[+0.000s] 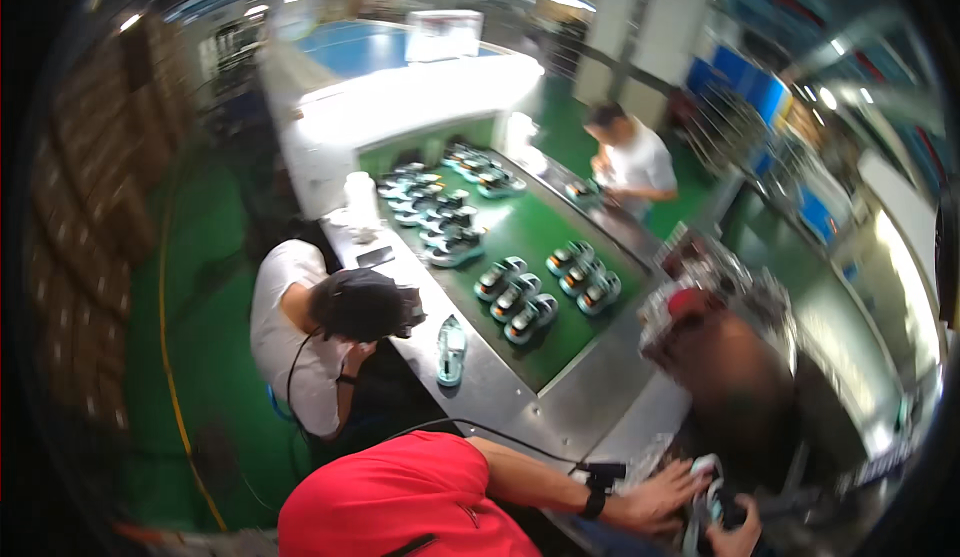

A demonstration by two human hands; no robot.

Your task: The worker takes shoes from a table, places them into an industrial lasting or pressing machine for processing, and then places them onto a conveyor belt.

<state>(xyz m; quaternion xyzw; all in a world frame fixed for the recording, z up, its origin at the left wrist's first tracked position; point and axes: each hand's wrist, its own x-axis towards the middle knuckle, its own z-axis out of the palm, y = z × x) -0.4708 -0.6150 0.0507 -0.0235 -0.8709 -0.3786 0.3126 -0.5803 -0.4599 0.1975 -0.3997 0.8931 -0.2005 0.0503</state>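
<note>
Low on the right, a light grey and teal shoe (708,487) is between my two hands. My left hand (655,497), with a black band at its wrist, reaches across and rests its fingers on the shoe's near-left side. From the other side my right hand (738,531) grips the shoe with thumb and fingers, partly cut off by the lower edge. A red sleeve (410,492) covers my left upper arm. Beside the hands lies a small black device (604,472) with a cable running from it. Crumpled clear plastic (652,454) sits just beyond my left hand.
A green conveyor belt (560,347) carries several shoes in groups. One teal shoe (451,351) and a phone (376,256) lie on its metal edge. Co-workers in white sit left (290,327) and stand far right (642,169). A blurred brown and red object (720,357) stands ahead. Stacked cartons (80,247) line the left.
</note>
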